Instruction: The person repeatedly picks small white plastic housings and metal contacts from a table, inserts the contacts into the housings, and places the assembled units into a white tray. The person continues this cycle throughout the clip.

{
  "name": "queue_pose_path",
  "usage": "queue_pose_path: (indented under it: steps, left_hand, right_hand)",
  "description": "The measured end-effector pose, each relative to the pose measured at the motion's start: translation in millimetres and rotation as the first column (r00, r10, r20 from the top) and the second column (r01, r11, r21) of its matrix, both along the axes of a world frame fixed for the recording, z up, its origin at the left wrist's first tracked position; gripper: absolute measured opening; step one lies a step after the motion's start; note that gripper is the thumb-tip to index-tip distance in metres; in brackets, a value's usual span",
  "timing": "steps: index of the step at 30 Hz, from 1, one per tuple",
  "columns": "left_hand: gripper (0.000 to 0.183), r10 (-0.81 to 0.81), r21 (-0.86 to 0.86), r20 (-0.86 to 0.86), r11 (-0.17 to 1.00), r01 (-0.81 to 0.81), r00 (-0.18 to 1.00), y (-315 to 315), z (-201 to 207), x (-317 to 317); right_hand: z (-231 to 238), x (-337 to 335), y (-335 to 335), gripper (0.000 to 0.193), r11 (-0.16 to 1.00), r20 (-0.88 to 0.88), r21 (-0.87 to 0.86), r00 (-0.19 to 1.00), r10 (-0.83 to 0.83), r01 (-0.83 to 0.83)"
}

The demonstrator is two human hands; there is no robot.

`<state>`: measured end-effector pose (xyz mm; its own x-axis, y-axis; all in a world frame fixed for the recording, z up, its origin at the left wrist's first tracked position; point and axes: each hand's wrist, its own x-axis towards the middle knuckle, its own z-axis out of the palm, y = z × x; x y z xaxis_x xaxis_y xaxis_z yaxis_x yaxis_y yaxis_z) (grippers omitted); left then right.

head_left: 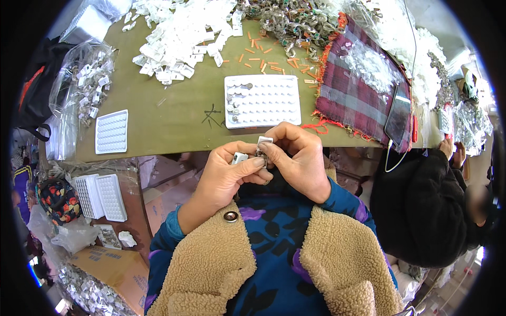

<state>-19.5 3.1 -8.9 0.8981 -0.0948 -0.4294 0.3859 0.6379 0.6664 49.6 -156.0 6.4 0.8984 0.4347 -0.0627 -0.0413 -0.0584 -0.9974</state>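
Note:
My left hand (221,174) and my right hand (305,160) meet just in front of the table's near edge, both closed. Between their fingertips is a small white plastic piece (265,140) with something metallic at its lower end, partly hidden by my thumbs. A second small white plastic piece (240,158) is tucked between the left thumb and fingers. Just beyond my hands lies a white dimpled tray (269,124), with several small round metallic parts (236,97) in its left columns.
White plastic pieces (184,37) are heaped at the far side, beside scattered orange strips (258,58) and tangled metallic parts (290,23). A plaid cloth (337,100) and phone (397,116) lie right. Another tray (112,131) is left. A person in black (421,205) sits at right.

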Motion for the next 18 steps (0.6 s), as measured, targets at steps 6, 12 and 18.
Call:
queue_pose_path:
  steps: [6, 12, 18]
  left_hand:
    - [0.022, -0.086, -0.304, -0.024, 0.950, 0.074, 0.996, 18, -16, -3]
    - [0.022, -0.071, -0.413, -0.052, 0.910, 0.043, 0.996, 14, -16, -8]
    - [0.026, -0.090, -0.578, -0.017, 0.813, 0.063, 0.996, 15, -12, -10]
  right_hand:
    - [8, 0, 4, 0.008, 0.988, 0.358, -0.152, 0.929, 0.090, -0.037]
    - [6, 4, 8, 0.013, 0.995, 0.467, -0.078, 0.879, 0.097, -0.068]
    - [15, 5, -1, 0.023, 0.971, 0.449, -0.049, 0.863, 0.232, -0.235]
